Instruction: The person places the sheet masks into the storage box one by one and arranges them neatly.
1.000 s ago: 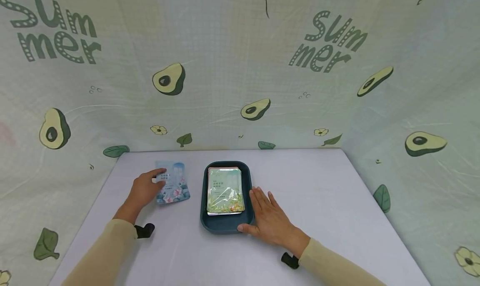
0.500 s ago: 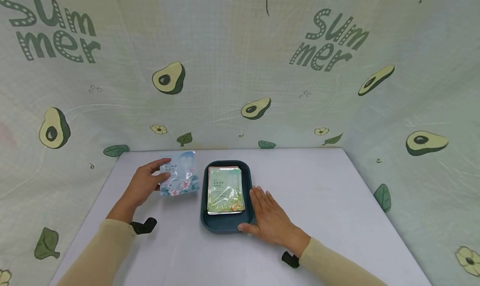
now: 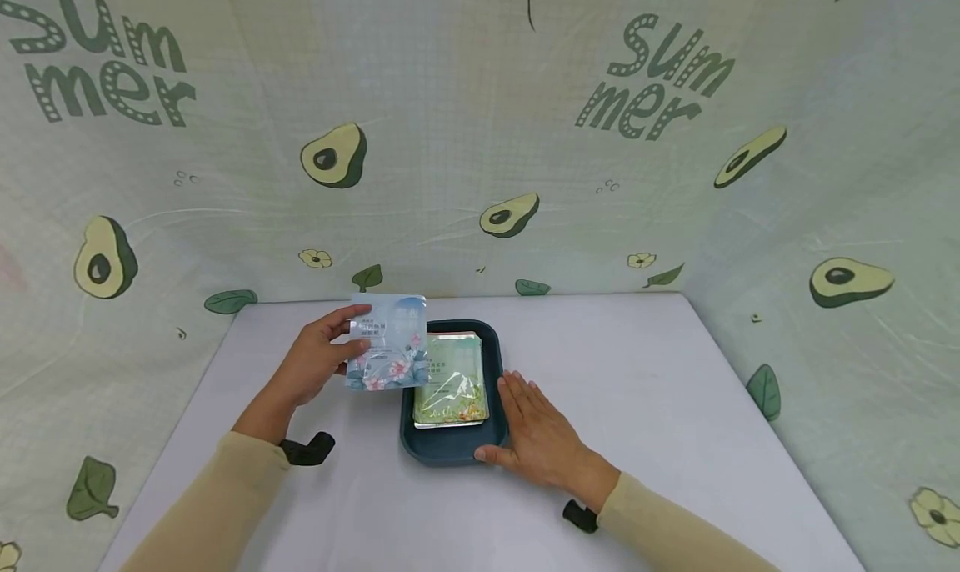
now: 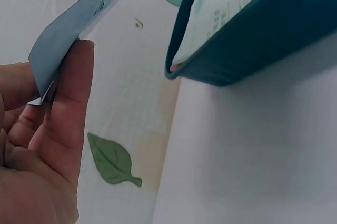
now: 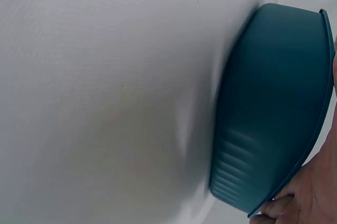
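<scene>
Between thumb and fingers, my left hand [image 3: 315,359] pinches the left edge of a light blue sachet [image 3: 388,343] printed with pink flowers. The sachet is raised, and in the head view its right side covers part of a dark teal tray [image 3: 442,451]. Inside that tray lies a stack of packets with a green sachet [image 3: 453,384] on top; those beneath are mostly hidden. My right hand [image 3: 543,434] rests against the tray's right side with its fingers straight. The left wrist view shows the blue sachet [image 4: 63,39] edge-on between thumb and fingers, apart from the tray [image 4: 247,39].
A white table [image 3: 645,388] bears the tray. Behind it and at both sides hangs a pale cloth [image 3: 435,97] with avocado and leaf prints. Black wrist straps [image 3: 307,449] sit at both sleeves.
My left hand has lifted the blue sachet off the table and carried it right, until it overlaps the tray's left part in the head view. The right hand and tray have stayed put.
</scene>
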Demonstrator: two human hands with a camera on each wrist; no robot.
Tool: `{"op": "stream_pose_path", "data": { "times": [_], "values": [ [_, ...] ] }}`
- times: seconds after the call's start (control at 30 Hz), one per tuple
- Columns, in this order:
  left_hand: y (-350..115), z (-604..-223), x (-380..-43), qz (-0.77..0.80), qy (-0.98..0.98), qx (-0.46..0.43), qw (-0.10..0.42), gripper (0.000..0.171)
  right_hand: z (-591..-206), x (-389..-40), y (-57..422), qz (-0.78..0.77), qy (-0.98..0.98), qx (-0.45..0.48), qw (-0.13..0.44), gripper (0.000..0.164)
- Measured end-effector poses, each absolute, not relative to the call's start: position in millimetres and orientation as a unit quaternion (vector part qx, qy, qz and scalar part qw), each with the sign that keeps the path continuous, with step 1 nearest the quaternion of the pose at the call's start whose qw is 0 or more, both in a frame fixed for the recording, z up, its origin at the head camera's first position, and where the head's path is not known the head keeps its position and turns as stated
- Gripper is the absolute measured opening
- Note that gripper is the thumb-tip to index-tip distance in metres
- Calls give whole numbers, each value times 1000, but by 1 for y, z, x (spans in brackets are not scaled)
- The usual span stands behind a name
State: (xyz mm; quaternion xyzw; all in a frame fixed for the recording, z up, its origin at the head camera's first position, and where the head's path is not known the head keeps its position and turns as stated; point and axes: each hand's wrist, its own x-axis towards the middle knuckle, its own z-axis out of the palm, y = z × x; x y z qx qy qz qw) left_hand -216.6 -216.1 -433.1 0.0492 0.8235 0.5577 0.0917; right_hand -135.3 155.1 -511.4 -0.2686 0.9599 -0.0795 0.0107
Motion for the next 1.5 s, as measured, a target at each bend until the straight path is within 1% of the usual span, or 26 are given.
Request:
{"op": "stream_pose_path", "data": {
  "times": [0.2,0.57,0.8,1.0,1.17,1.37,1.5],
  "values": [
    [-195,-436,-216,576,809,50,109,62,-511,-136,155,-80,959,-271,9,113],
    [-150,-463,-221,561,814,22,149,57,-513,-136,155,-86,959,-269,12,114],
    [-128,-473,-226,527,839,19,136,57,-512,-136,155,-90,958,-271,5,115],
    [-122,-471,-225,485,865,13,127,57,-511,-136,155,-95,957,-272,3,114],
    [-124,-467,-225,458,878,5,136,57,-511,-136,155,-94,959,-267,14,116],
    [-126,-462,-223,451,880,-5,147,57,-512,-136,155,-93,959,-269,6,115],
    [-127,-452,-220,432,893,-8,131,54,-512,-136,155,-96,958,-269,4,114]
  ]
}}
